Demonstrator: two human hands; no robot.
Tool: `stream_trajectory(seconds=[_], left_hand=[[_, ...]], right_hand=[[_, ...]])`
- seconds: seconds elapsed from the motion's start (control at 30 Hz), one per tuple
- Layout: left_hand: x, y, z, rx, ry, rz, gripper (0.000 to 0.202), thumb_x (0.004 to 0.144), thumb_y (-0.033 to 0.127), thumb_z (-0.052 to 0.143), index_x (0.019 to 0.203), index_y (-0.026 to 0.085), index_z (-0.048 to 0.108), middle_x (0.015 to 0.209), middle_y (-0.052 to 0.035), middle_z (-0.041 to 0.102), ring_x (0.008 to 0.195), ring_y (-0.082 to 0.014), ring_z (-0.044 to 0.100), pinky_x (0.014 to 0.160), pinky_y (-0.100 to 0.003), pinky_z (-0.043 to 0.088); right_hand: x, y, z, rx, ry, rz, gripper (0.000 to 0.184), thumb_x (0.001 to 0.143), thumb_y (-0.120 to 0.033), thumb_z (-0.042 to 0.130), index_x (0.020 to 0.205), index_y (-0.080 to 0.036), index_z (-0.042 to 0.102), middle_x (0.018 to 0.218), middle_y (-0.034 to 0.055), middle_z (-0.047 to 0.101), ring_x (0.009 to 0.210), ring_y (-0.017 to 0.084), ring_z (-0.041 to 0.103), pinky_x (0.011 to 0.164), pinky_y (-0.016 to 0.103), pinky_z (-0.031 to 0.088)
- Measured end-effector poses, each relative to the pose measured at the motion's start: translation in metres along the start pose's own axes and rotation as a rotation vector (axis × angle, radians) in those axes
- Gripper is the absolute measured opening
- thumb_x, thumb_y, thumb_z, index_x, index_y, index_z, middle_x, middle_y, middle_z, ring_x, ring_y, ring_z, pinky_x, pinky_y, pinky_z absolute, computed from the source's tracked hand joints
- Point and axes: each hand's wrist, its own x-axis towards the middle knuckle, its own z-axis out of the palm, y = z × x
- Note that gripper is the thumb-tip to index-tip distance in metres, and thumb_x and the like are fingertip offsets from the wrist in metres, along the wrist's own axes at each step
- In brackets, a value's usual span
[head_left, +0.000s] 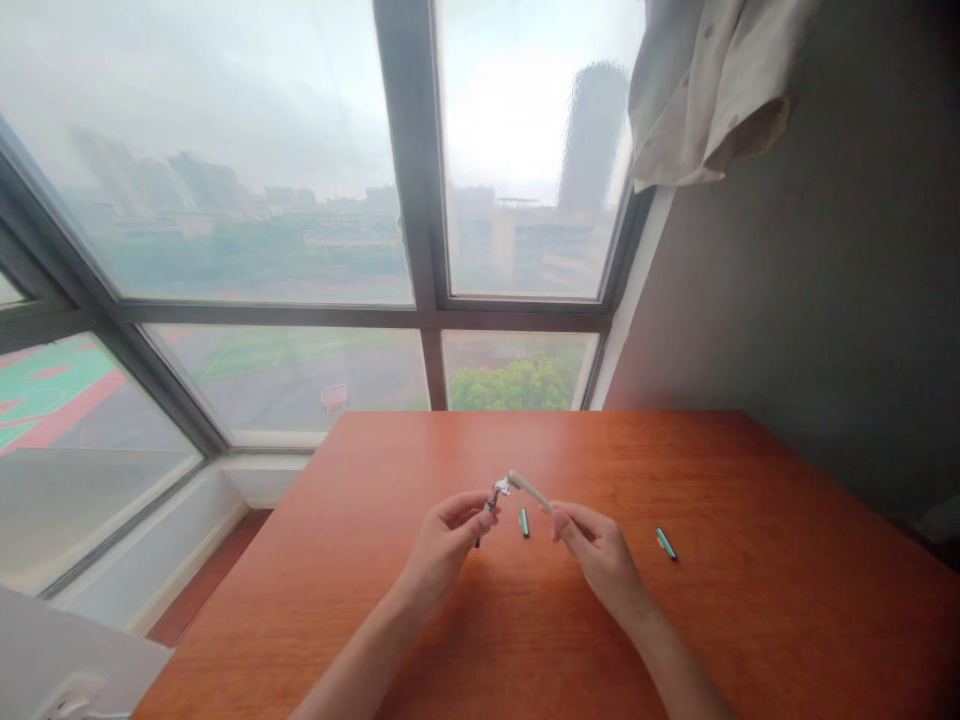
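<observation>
Pinched in my left hand is a dark razor handle with a shiny metal upper end. My right hand is closed on the end of a thin pale toothbrush, whose head meets or nearly meets the razor handle's metal end. Both are held above the table. Between my hands lies a green and black razor cartridge. A second razor cartridge rests to the right of my right hand.
The reddish-brown wooden table extends to a large window with a grey frame. Pale cloth hangs at the upper right, in front of a dark wall. A white ledge runs along the left side.
</observation>
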Motion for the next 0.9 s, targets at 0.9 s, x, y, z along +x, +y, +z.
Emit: stream_trajectory(seconds=[0.9], left_hand=[[0.0023, -0.0021, -0.0024, -0.056, -0.011, -0.004, 0.027, 0.069, 0.031, 0.077, 0.093, 0.018, 0.073, 0.084, -0.0075, 0.07, 0.073, -0.0149, 0.056, 0.066, -0.025, 0.04]], right_hand=[[-0.0009, -0.0019, -0.0032, 0.003, 0.002, -0.044, 0.032, 0.09, -0.04, 0.05, 0.075, -0.016, 0.066, 0.065, 0.001, 0.056, 0.062, 0.015, 0.051, 0.057, 0.023, 0.037]])
